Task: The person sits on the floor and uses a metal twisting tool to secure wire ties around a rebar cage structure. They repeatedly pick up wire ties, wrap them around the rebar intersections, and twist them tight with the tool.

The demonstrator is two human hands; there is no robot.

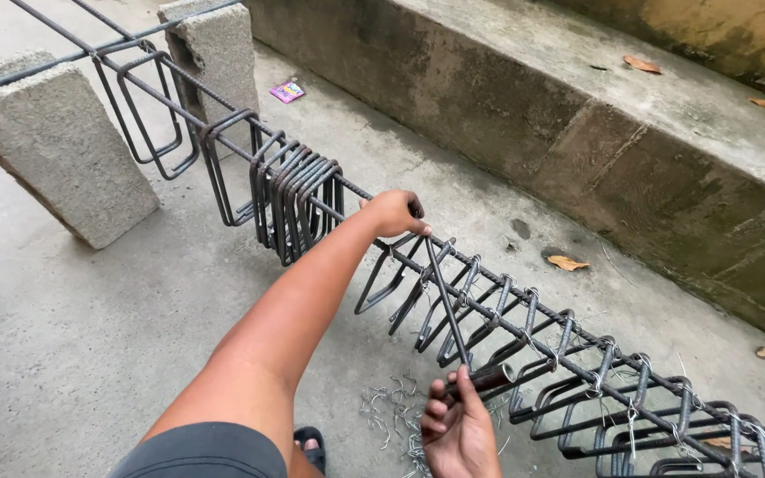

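A small purple-pink wrapper (287, 90) (crumpled, with yellow marks) lies flat on the concrete floor (90, 301) beside the curb (489, 106).

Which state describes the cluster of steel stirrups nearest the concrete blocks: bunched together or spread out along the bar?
Bunched together. The stirrups hang packed side by side, touching, on the long bar, just beyond the left hand.

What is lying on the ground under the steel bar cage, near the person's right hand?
Under the steel bar cage, a scatter of short wire pieces lies on the concrete floor. The right hand and the stirrups cover part of the scatter.
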